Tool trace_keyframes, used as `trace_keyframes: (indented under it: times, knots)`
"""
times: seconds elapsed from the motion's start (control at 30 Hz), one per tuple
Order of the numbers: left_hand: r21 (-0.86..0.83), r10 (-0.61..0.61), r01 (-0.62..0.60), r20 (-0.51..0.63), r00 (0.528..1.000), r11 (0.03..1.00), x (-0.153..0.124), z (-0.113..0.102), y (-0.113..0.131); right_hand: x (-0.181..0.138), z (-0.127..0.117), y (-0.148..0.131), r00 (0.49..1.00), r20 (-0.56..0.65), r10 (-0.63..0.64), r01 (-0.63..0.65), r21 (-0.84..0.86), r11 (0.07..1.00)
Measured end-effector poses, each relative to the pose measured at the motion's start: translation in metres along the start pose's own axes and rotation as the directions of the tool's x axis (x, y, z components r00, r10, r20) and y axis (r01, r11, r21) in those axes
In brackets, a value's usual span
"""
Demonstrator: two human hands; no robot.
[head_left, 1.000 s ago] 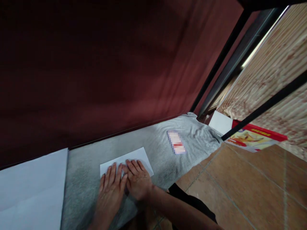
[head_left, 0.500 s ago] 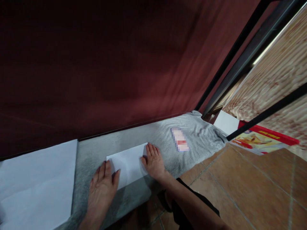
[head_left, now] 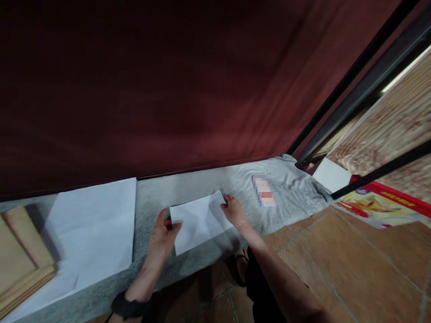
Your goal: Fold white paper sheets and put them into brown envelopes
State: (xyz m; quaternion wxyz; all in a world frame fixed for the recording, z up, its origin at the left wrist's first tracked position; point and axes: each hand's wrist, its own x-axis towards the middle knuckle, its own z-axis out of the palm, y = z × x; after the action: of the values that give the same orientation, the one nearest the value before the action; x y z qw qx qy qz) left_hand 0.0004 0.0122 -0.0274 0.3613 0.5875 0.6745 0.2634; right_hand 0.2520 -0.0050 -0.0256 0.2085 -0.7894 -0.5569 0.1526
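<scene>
A white sheet of paper [head_left: 198, 222], perhaps folded, lies on a grey fleecy cloth [head_left: 193, 181]. My left hand [head_left: 161, 235] grips its left edge, thumb on top and fingers curled around the side. At the upper right corner, my right hand [head_left: 235, 211] closes on the paper with fingers bent and thumb over the edge. Both short ends of the sheet look slightly raised. A pixelated flat oblong [head_left: 264, 191], pinkish with a red patch, rests on the cloth to the right of my right hand.
To the left lies larger white paper [head_left: 101, 224], with a tan cardboard-like stack [head_left: 23, 255] partly over it. A dark red panel [head_left: 168, 112] rises behind the cloth. At right are a black bar [head_left: 380, 170], a red-and-yellow printed box [head_left: 380, 204] and floor tiles [head_left: 323, 251].
My hands went from lying flat on the paper to gripping its two ends. The view shifted left, bringing the tan stack into sight.
</scene>
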Motion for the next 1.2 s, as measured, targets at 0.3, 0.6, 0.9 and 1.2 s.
trace_keyframes:
  times: [0.3,0.6,0.9,1.2]
  knots:
    - [0.491,0.41,-0.291,-0.152,0.9,0.821,-0.015,-0.004,0.015,0.011,0.011,0.0,0.996,0.006,-0.083,0.082,0.104,0.991]
    - [0.556,0.656,-0.671,0.272,0.704,0.49,-0.042,0.039,-0.003,0.0,0.014,0.002,0.988,-0.065,-0.137,0.134,-0.052,0.99]
    - [0.563,0.631,-0.672,0.31,0.711,0.48,-0.043,0.041,-0.005,-0.032,0.045,-0.025,0.805,0.035,-0.592,0.593,-0.066,0.803]
    - [0.546,0.631,-0.655,0.269,0.727,0.523,-0.037,0.027,-0.016,-0.033,0.043,-0.01,0.828,0.074,-0.555,0.557,-0.216,0.802]
